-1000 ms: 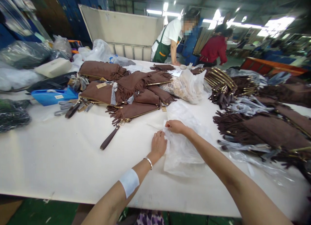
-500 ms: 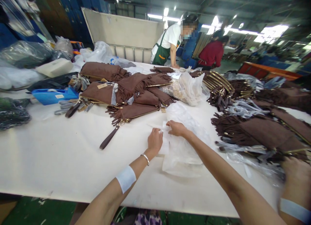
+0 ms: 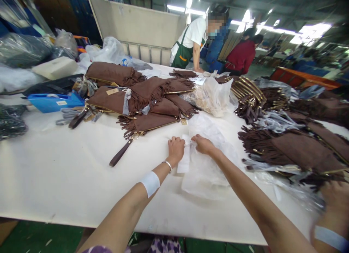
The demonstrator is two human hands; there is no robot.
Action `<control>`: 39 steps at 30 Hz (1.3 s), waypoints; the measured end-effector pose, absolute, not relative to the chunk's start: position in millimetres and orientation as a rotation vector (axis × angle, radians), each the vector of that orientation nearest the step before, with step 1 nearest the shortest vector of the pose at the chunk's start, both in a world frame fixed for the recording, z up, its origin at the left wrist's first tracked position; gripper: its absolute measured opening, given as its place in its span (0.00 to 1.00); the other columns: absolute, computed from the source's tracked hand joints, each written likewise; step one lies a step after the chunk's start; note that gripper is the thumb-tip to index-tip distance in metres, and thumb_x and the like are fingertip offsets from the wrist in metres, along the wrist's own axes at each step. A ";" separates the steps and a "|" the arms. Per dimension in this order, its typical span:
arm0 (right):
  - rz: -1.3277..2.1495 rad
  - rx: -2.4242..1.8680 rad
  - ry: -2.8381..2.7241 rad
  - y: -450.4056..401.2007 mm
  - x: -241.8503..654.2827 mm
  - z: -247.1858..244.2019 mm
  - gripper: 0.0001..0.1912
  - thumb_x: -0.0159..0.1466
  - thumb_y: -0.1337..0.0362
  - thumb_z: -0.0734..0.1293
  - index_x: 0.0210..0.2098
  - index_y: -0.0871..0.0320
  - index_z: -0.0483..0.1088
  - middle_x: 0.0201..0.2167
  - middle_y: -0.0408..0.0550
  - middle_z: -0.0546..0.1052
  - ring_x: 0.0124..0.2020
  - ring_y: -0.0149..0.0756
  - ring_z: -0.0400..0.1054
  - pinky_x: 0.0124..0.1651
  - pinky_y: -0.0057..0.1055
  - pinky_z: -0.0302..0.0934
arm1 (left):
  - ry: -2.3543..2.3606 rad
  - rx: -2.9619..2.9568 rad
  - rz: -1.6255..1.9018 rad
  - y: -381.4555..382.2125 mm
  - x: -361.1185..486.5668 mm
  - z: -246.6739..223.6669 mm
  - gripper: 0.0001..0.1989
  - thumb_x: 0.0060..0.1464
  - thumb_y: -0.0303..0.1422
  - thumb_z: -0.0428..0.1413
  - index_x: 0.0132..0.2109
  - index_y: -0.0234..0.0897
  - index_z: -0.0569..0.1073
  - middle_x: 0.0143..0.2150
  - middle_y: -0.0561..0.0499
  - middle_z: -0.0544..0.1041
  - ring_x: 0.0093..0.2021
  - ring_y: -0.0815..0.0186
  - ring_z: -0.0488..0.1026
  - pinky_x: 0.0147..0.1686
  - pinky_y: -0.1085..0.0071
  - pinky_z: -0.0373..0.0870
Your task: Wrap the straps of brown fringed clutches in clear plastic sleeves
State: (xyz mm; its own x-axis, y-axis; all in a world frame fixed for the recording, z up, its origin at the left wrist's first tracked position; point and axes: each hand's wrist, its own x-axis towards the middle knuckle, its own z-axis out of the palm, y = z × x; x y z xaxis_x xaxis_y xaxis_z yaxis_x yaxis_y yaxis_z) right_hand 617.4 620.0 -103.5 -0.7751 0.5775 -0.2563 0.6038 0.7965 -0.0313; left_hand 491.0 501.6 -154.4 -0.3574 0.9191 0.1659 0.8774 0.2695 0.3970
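My left hand (image 3: 176, 150) is closed, fingers curled on the edge of a white paper strip (image 3: 183, 166) that hangs beneath it. Close by on the right, my right hand (image 3: 203, 144) pinches the thin, translucent white bag (image 3: 207, 178) near its left edge; the fingertips partly hide the grip. The bag lies flat and crumpled under my right forearm. Beyond my hands is a pile of brown fringed clutch bags (image 3: 160, 123) with gold zippers. One wrist strap (image 3: 120, 153) trails toward me over the table.
A blue tape dispenser (image 3: 56, 102) stands at the left. More brown fringed bags (image 3: 302, 151) are heaped at the right, where another person's hand (image 3: 336, 198) rests near them. A clear bag of beige material (image 3: 212, 100) sits mid-table. A person in a green apron (image 3: 185, 51) leans over the far side.
My left hand has shifted slightly up and right, and more of the white paper strip shows beside it. My right hand has moved a little right, staying closed.
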 end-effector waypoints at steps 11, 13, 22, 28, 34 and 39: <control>-0.043 0.950 2.730 603.4 612.8 -95.5 0.23 0.62 0.76 0.56 0.54 0.59 0.65 0.51 0.59 0.67 0.45 0.45 0.69 0.41 0.35 0.62 | 2.491 1.721 0.709 481.0 479.7 -161.7 0.03 0.60 0.30 0.54 0.41 0.38 0.71 0.44 0.46 0.70 0.48 0.55 0.62 0.46 0.60 0.58; -0.034 0.907 2.806 595.7 612.0 -93.8 0.21 0.63 0.76 0.56 0.54 0.60 0.65 0.52 0.60 0.68 0.50 0.46 0.66 0.46 0.35 0.61 | 2.509 1.691 0.717 472.3 474.7 -162.3 0.02 0.60 0.29 0.54 0.41 0.38 0.70 0.43 0.46 0.70 0.47 0.56 0.63 0.45 0.61 0.58; -0.382 0.800 2.911 568.5 582.9 -115.0 0.11 0.67 0.65 0.59 0.45 0.57 0.71 0.44 0.50 0.76 0.46 0.37 0.68 0.47 0.27 0.57 | 2.472 1.602 0.774 460.9 468.0 -160.2 0.02 0.60 0.28 0.54 0.39 0.38 0.71 0.40 0.48 0.73 0.44 0.58 0.66 0.44 0.63 0.58; -0.412 0.860 2.883 572.2 577.2 -129.7 0.12 0.67 0.66 0.58 0.45 0.59 0.70 0.44 0.51 0.76 0.46 0.38 0.69 0.47 0.28 0.56 | 2.432 1.505 0.788 464.2 465.7 -158.1 0.01 0.59 0.30 0.56 0.38 0.38 0.72 0.39 0.49 0.74 0.44 0.59 0.67 0.45 0.63 0.58; -0.376 0.886 2.888 565.0 579.5 -125.1 0.13 0.68 0.66 0.56 0.43 0.61 0.71 0.41 0.54 0.77 0.43 0.40 0.71 0.44 0.29 0.58 | 2.347 1.562 0.880 459.9 467.0 -151.7 0.05 0.59 0.28 0.54 0.40 0.40 0.75 0.40 0.49 0.76 0.45 0.59 0.68 0.45 0.64 0.58; -0.274 0.858 2.961 564.2 579.1 -128.3 0.12 0.66 0.68 0.58 0.41 0.58 0.73 0.39 0.49 0.78 0.41 0.37 0.73 0.41 0.26 0.59 | 2.330 1.584 0.853 470.7 461.6 -164.1 0.07 0.58 0.25 0.54 0.36 0.39 0.77 0.36 0.49 0.76 0.42 0.58 0.68 0.43 0.65 0.58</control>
State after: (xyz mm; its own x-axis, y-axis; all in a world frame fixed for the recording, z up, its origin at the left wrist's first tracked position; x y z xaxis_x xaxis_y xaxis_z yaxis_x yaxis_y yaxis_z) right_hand 579.1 564.2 -128.3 -0.8452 0.5261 -0.0940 0.5344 0.8306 -0.1565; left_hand 461.6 470.7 -164.1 -0.4068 0.9006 0.1530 0.7865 0.2601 0.5602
